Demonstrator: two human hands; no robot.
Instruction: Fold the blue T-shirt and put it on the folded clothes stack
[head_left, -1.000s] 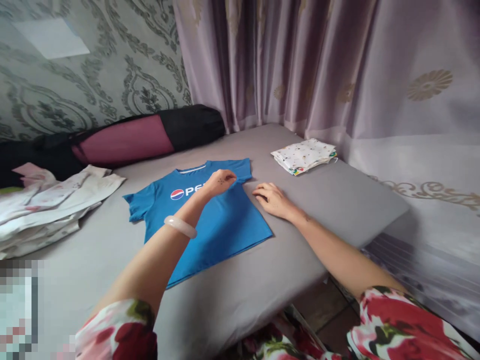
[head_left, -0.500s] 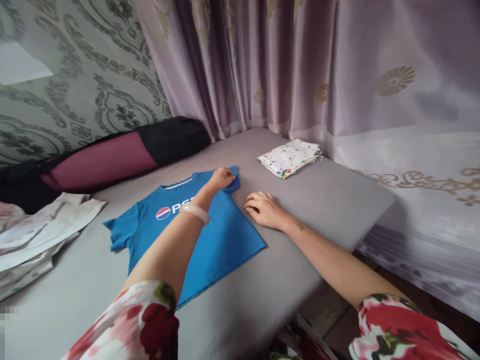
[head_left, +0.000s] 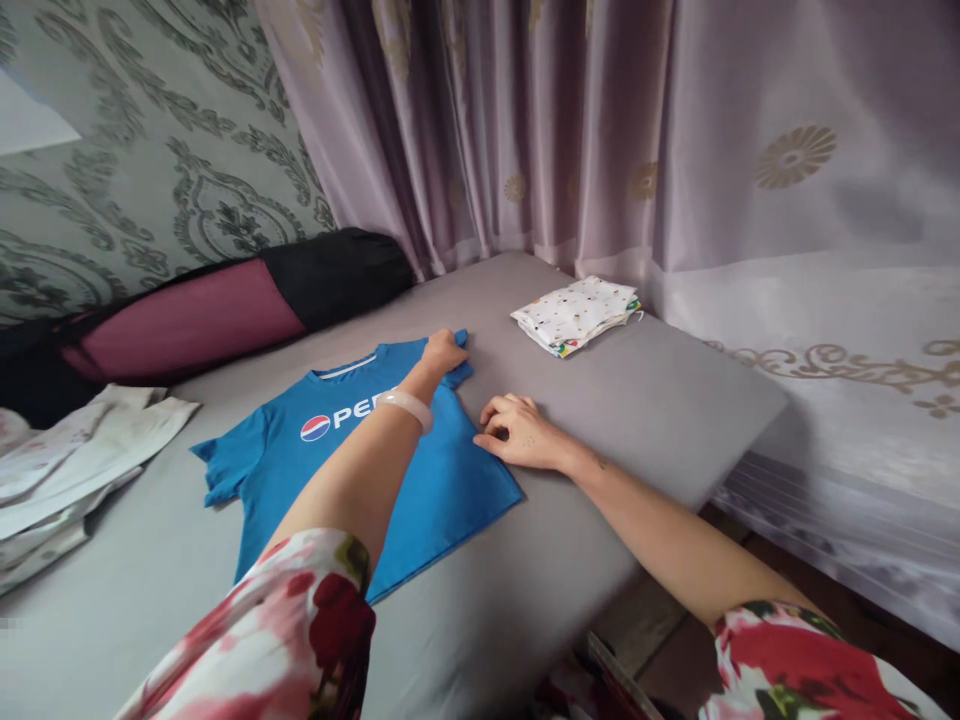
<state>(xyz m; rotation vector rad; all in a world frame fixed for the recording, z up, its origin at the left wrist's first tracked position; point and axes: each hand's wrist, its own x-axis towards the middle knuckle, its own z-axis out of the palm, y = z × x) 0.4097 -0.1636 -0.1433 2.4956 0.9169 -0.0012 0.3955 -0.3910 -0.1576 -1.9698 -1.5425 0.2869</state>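
One blue, short-sleeved, soft fabric T-shirt (head_left: 442, 490): lay front up and nearly flat on the grey, sheet-covered bed (head_left: 637, 380), with the pale-trimmed round collar (head_left: 347, 368) on the far side; partly hidden behind the left arm (head_left: 356, 470).

Blue right-side sleeve (head_left: 458, 377): lay partly under the left hand (head_left: 445, 350), well apart from the opposite sleeve (head_left: 229, 460).

Left hand: reached across the chest with the fingers bent down over the sleeve; tips out of sight, so could not tell pinching from pressing. Called, in judgement, for a light hold and a steady pull along the sleeve.

Right hand (head_left: 525, 435): rested just beside the shirt's right edge, fingers curled, thumb apart from forefinger, nothing visible between; could not tell touching from nearly touching. Looked best used level with that edge, to match the left hand's tension.

White lettering with red, white and blue roundel (head_left: 315, 428): showed across the chest; judged a handy check against skewing or puckering.

Milky white, smooth bangle (head_left: 406, 408): circled the left wrist; seemed worth lifting clear, to avoid dragging the cloth.

Folded white cloth with small coloured spots (head_left: 576, 312): lay beyond the right hand, apart from the shirt.

Heap of pale printed garments (head_left: 82, 460): lay to the left.

Long maroon-and-black fabric bundle (head_left: 180, 315): stretched along the patterned grey wall (head_left: 225, 180).
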